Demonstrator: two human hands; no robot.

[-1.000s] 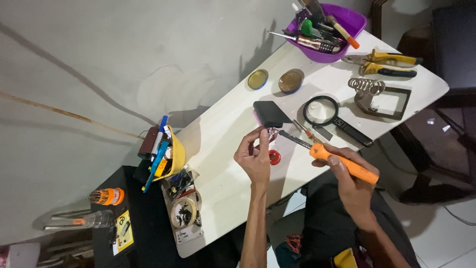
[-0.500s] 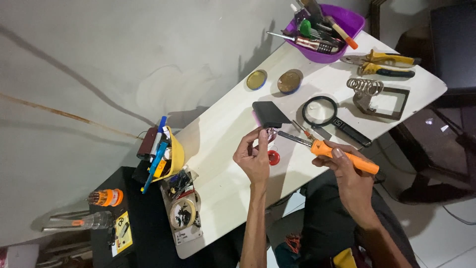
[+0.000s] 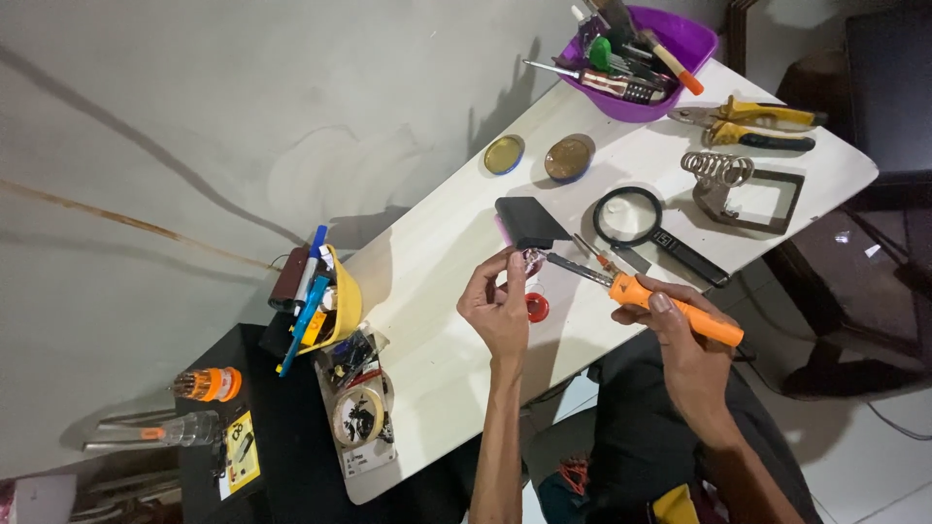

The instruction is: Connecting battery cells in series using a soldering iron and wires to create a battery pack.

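Head view: left hand (image 3: 500,309) raised above pale surface (image 3: 437,291), grip pinched narrow on small metallic part (image 3: 531,260). Right hand (image 3: 684,335) wrapped around orange soldering iron (image 3: 670,309), tip touching or just beside that part. Small red cap (image 3: 537,308) on surface just beside left hand. Black pad (image 3: 529,221) and magnifying glass (image 3: 646,225) near, beyond part.

The left hand (image 3: 500,309) pinches a part too small to identify.
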